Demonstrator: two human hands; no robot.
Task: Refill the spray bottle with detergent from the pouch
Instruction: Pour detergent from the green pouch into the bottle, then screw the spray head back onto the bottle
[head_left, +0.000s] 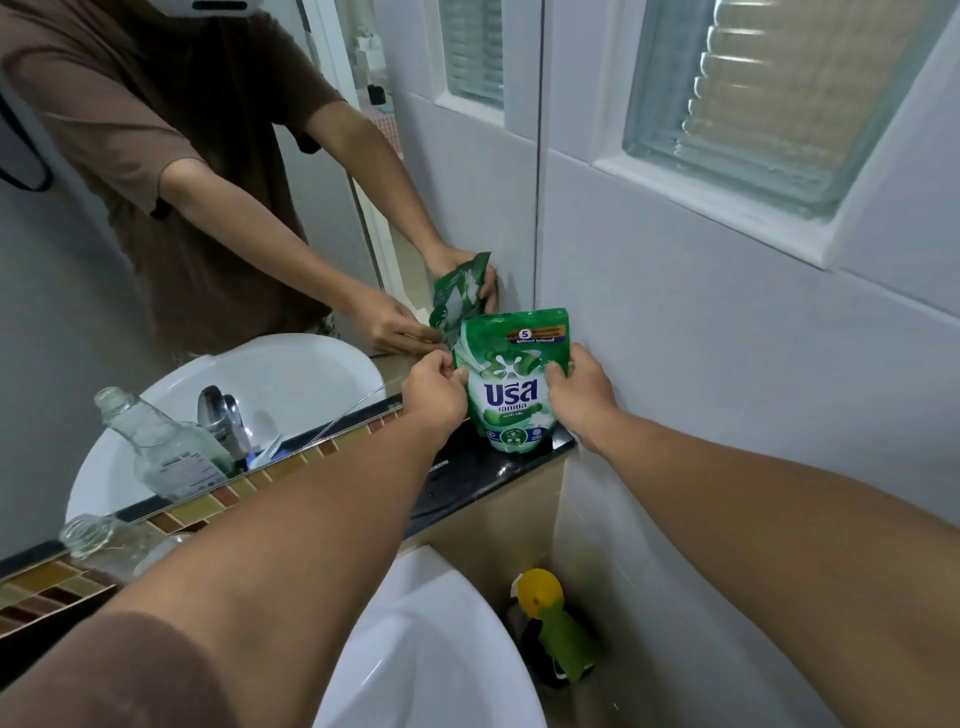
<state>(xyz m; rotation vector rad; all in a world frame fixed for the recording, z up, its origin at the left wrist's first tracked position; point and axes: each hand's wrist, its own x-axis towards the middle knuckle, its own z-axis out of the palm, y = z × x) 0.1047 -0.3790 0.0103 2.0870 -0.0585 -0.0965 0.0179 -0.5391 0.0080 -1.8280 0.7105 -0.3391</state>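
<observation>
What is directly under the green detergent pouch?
The green detergent pouch stands upright on a black ledge in the corner. Its base covers the spot beneath. Left hand and right hand grip its sides.

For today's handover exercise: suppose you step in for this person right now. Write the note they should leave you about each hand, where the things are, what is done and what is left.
Left hand: pinching the pouch's left edge.
Right hand: gripping the pouch's right side.
Detergent pouch: upright on the dark ledge by the mirror, in the wall corner; top looks unopened.
Clear bottle: on the ledge to the left, cap off, neck open.
Yellow-and-green sprayer head: lying beside the sink.
Done: bottle opened.
Left: open pouch, pour detergent into bottle, refit sprayer.
</observation>
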